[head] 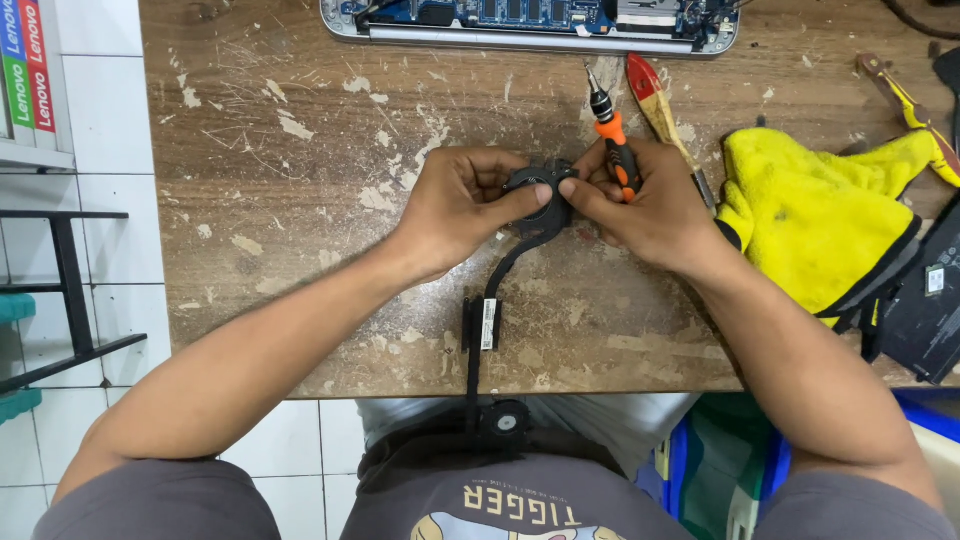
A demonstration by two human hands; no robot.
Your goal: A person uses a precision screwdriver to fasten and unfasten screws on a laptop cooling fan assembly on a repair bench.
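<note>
Hands meet over a black fan (537,192) on the bench (300,150). Left hand (455,205) pinches the fan; right hand (645,205) grips an orange screwdriver (612,140) while touching it. Yellow cloth (820,215) lies right.

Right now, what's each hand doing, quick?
Left hand: closed on the black fan.
Right hand: holding the orange screwdriver, fingertips on the fan.

Orange-and-black screwdriver (613,150), black fan (537,195), yellow cloth (815,225), paint-flecked brown table (300,200).
</note>
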